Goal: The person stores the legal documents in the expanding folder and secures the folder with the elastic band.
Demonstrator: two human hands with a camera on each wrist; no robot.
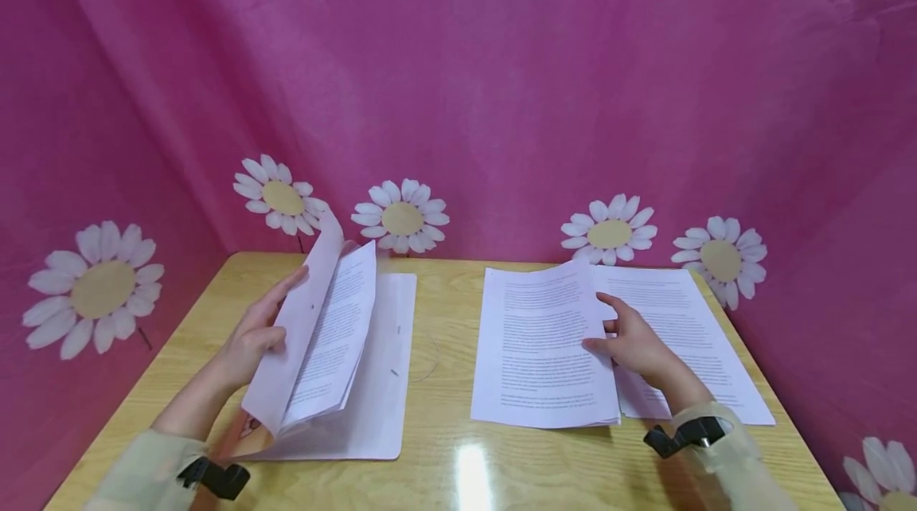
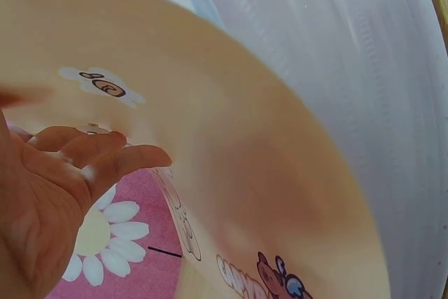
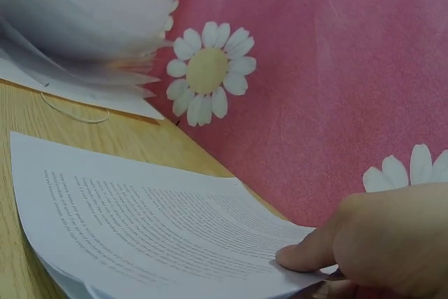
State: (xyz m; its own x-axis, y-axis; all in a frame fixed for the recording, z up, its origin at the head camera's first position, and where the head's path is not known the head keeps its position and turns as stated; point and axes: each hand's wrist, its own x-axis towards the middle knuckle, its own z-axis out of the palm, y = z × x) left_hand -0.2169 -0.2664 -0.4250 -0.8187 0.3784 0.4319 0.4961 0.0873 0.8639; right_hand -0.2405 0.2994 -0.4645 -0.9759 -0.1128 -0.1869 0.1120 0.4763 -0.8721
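Observation:
On the left stands a partly raised folder cover (image 1: pixel 304 312), white inside, with a tan outer face (image 2: pixel 245 145) bearing cartoon prints. My left hand (image 1: pixel 251 336) touches this cover at its left side, fingers fairly straight against the tan face in the left wrist view. Printed sheets (image 1: pixel 333 336) lean beside the raised cover, above the folder's flat white board (image 1: pixel 390 407). On the right, my right hand (image 1: pixel 634 344) pinches the right edge of a stack of printed paper (image 1: pixel 537 352), thumb on top. The hand hides part of that edge.
More printed sheets (image 1: pixel 652 296) lie at the right, partly under the held stack. A thin cord loop (image 3: pixel 73 113) lies on the wooden table (image 1: pixel 444 407) beside the folder. A pink curtain (image 1: pixel 466 97) with white daisies hangs behind the table and at its sides.

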